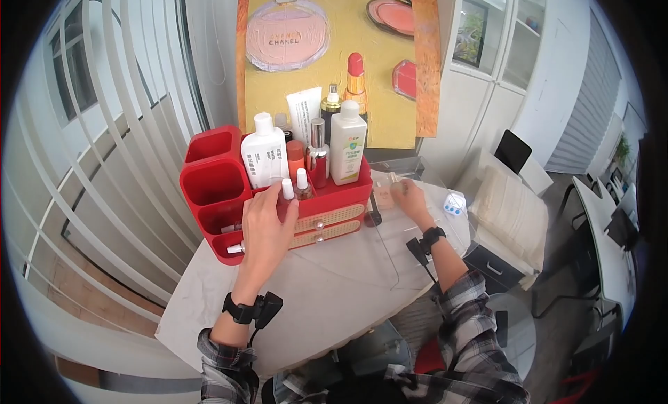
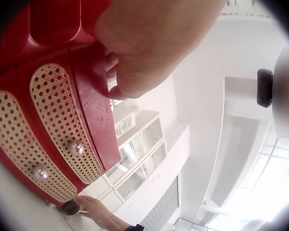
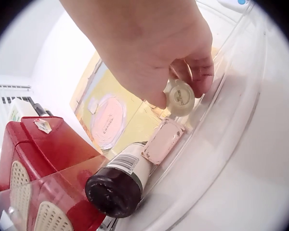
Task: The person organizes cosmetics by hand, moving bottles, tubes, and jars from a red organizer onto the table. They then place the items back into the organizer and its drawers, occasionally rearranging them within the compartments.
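My left hand (image 1: 268, 223) is at the front of the red organizer (image 1: 344, 195), its fingers and thumb around a small white-capped bottle (image 1: 287, 189). A second small white-capped bottle (image 1: 302, 185) stands just beside it. In the left wrist view the fingers curl over the organizer's top edge and hide most of what they grip. To the right, my right hand (image 1: 410, 197) pinches a small bottle, whose round pale base (image 3: 180, 100) faces the right wrist camera. Below that hand lie a pink rectangular item (image 3: 164, 140) and a white container with a black end (image 3: 114, 191).
A white pump-less bottle (image 1: 264, 153), a tube (image 1: 304, 115) and a green-labelled bottle (image 1: 348, 143) stand in the organizer. Clear plastic walls (image 3: 221, 106) surround the right-hand items. A white-and-blue object (image 1: 455, 204) sits farther right. A painting (image 1: 334, 56) rises behind.
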The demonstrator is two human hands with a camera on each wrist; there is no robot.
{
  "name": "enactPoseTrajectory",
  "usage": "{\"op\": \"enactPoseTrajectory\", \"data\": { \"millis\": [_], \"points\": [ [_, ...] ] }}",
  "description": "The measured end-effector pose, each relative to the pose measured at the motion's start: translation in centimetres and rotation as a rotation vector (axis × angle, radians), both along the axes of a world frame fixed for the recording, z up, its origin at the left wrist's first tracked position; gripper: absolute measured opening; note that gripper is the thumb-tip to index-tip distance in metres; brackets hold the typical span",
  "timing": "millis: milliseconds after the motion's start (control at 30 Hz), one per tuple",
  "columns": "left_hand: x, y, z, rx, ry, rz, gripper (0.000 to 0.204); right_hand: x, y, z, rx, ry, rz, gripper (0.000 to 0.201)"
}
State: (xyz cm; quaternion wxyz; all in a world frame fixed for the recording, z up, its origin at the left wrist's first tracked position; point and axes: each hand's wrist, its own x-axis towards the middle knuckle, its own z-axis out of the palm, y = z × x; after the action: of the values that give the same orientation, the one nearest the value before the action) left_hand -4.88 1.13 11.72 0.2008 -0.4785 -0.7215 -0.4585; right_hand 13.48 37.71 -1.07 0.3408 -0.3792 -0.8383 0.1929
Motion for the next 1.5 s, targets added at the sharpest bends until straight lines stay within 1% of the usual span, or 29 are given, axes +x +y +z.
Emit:
{"op": "enactPoseTrajectory", "data": {
  "millis": [100,167,200,267,300,367,400,467,567,700,800,867,967,1000,1067,1133,1200,1300,1367,1400,1433,1467,1500],
  "points": [
    [0.0,0.0,0.1,0.014,0.016,0.001,0.036,-0.1,0.3,-0.1,-0.005,-0.017,-0.042,0.047],
    [0.0,0.0,0.0,0.013,0.015,0.001,0.036,0.0,0.1,0.2,-0.108,0.023,-0.047,0.048],
    [0.0,0.0,0.0,0.015,0.017,0.003,0.036,0.1,-0.1,0.3,-0.108,0.019,-0.046,0.048],
    [0.1,0.0,0.0,0.016,0.018,0.005,0.036,0.1,-0.6,0.3,-0.106,0.146,-0.068,0.047],
    [0.0,0.1,0.1,0.017,0.020,0.007,0.036,0.0,-0.4,0.1,-0.108,0.145,-0.068,0.047],
    [0.0,0.1,0.0,0.015,0.023,0.009,0.036,-0.2,-0.1,-0.4,-0.034,0.223,-0.079,0.048],
    [-0.1,0.1,-0.1,0.008,0.009,0.006,0.036,-0.1,0.0,-0.3,-0.035,0.223,-0.079,0.048],
    [-0.1,0.1,-0.2,0.001,-0.005,0.002,0.036,-0.2,0.4,-0.1,0.012,0.125,-0.018,0.049],
    [-0.1,0.0,0.0,-0.016,-0.017,0.004,0.036,-0.5,0.6,-0.1,-0.039,0.059,-0.042,0.049],
    [-0.3,0.1,-0.2,-0.010,-0.017,0.007,0.035,-0.8,0.1,0.4,-0.110,0.072,-0.051,0.049],
    [-0.2,0.1,-0.1,-0.017,-0.023,0.010,0.034,-0.8,0.5,0.1,-0.071,0.040,-0.032,0.051],
    [-0.2,0.1,-0.1,-0.022,-0.026,0.013,0.034,-0.9,0.7,0.0,-0.041,-0.043,-0.073,0.053],
    [-0.3,0.2,-0.1,-0.017,-0.028,0.016,0.033,-0.7,1.4,-0.6,-0.018,-0.079,-0.089,0.054],
    [-0.3,0.2,-0.2,0.000,-0.016,0.015,0.032,-0.6,1.4,-0.6,-0.017,-0.080,-0.089,0.054],
    [-0.5,0.3,0.0,0.019,-0.005,0.015,0.031,-0.4,1.3,-0.8,0.007,-0.005,-0.089,0.055],
    [-0.7,0.2,0.2,0.051,-0.061,-0.023,0.028,-0.1,1.3,-0.7,0.012,-0.008,-0.084,0.056],
    [-1.0,0.3,0.0,0.053,-0.027,-0.025,0.027,0.2,1.2,-0.7,0.019,-0.012,-0.078,0.057],
    [-1.4,0.4,-0.5,0.059,0.018,-0.018,0.026,0.8,0.9,-0.8,0.039,-0.008,-0.079,0.055],
    [-1.5,0.4,-0.4,0.066,0.029,-0.009,0.026,1.3,0.6,-1.0,0.118,0.090,-0.090,0.046],
    [-1.3,0.4,-0.2,0.131,-0.042,-0.030,0.026,1.5,0.1,-0.6,0.121,0.089,-0.090,0.046],
    [-1.2,0.4,0.0,0.196,-0.112,-0.052,0.026,1.7,-1.1,0.3,0.106,0.190,-0.071,0.037],
    [-1.0,0.3,0.1,0.197,-0.113,-0.053,0.026,1.9,-2.3,1.3,0.090,0.291,-0.054,0.028],
    [-0.9,0.3,0.4,0.282,-0.093,-0.004,0.026,2.1,-4.2,2.9,0.091,0.291,-0.056,0.028]
  ]
}}
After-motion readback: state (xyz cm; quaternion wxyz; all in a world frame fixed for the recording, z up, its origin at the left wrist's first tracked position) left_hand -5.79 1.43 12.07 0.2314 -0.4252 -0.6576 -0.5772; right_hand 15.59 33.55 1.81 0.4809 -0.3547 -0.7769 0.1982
